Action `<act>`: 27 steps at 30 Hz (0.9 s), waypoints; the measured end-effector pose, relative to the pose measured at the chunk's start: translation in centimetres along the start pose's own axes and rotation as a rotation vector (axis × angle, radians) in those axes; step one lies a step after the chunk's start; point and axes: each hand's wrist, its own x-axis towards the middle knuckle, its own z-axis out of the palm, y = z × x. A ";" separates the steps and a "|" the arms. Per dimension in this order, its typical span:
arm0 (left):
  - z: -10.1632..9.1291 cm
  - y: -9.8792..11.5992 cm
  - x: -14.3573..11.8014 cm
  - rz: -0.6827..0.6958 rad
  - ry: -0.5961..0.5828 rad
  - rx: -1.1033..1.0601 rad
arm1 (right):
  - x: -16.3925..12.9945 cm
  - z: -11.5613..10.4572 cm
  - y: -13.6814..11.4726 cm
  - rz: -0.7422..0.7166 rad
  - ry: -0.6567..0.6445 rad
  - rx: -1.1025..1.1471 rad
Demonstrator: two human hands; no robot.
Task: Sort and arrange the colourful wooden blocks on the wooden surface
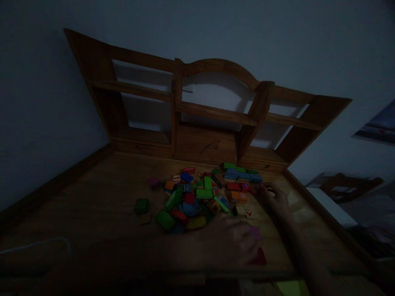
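Dim light here, and the scattered heap of coloured wooden building blocks (197, 197) sits in the middle of the brown wooden worktop (92, 213), so everything gets placed from that heap. The right hand (273, 196) is out at the heap's right edge, palm down, its fingers (263, 190) stretched flat toward a red block (233, 186) and an orange block (241, 197) on that side; they look loosely spread and wrapped round nothing, though the gloom hides whether the tips actually touch a block. The left hand (237, 242) is on the near side of the heap, low and blurred; I cannot tell how far its fingers are spread or whether they have hold of anything. Just beside it, nearer than the heap, lie a pink block (255, 232) and a dark red block (259, 257) flat on the worktop. Left of the heap, a dark green block (141, 205) sits a little apart. At the heap's far right corner, flat blue blocks (243, 176) lie in a row with green pieces behind them. Beyond the heap, against the pale wall (37, 123), rises a brown wooden shelf unit with an arched top (216, 111). Well right of the heap, off the worktop, a dark wooden chair (345, 185) shows dimly.
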 end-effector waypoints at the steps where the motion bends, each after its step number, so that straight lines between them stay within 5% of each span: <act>1: -1.0 -1.0 -0.6 -0.054 0.032 0.020 | 0.0 0.0 0.1 -0.002 -0.004 -0.007; 3: -3.3 -3.6 -2.3 -0.251 0.091 0.016 | 0.1 0.1 0.1 -0.008 -0.005 -0.021; 5: -5.5 -6.6 -4.7 -0.400 -0.020 -0.093 | 0.2 0.2 0.0 -0.022 0.011 -0.041; 8: -7.5 -9.7 -8.9 -0.449 -0.188 -0.293 | 0.1 0.3 -0.2 -0.044 0.033 -0.051; 14: -6.4 -10.3 -13.6 -0.550 -0.357 -0.365 | 0.0 0.2 -0.4 -0.057 0.063 -0.035; 20: -6.6 -9.4 -12.3 -0.587 -0.293 -0.350 | -0.2 0.4 -0.5 -0.056 0.092 0.011; 27: -7.9 -9.8 -4.5 -0.560 0.154 -0.700 | -0.2 0.5 -0.7 -0.051 0.133 0.052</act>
